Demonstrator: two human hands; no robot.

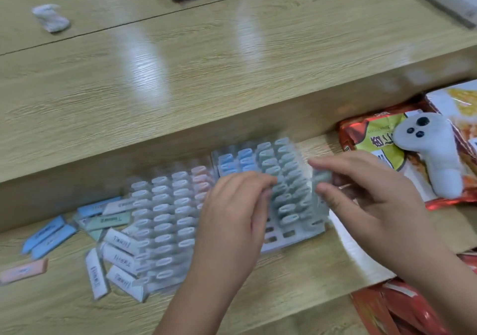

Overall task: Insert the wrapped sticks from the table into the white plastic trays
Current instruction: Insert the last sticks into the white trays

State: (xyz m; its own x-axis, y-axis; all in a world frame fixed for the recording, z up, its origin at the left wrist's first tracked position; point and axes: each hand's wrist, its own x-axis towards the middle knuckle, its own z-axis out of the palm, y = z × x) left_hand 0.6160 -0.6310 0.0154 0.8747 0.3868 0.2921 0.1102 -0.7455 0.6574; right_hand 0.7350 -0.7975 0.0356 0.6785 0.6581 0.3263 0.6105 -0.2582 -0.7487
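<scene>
The right hand [366, 195] is pinching a green stick [321, 177] in its fingers [329, 192], risking jamming it crooked in the tray [291, 236]; whether the blurred left hand [232, 210] is holding anything, perhaps nothing, I cannot tell.

Person, two hands in view, both bare. Left hand [232, 205] at 6 o'clock of frame. Right hand [361, 187] at 4 o'clock. Left forearm [196, 296] bare down to bottom edge, 6 o'clock. Right forearm [438, 270] bare out to corner, 5 o'clock. Right thumbnail [333, 201] short, plain. Fingertips blurred, finer detail unreadable.
</scene>
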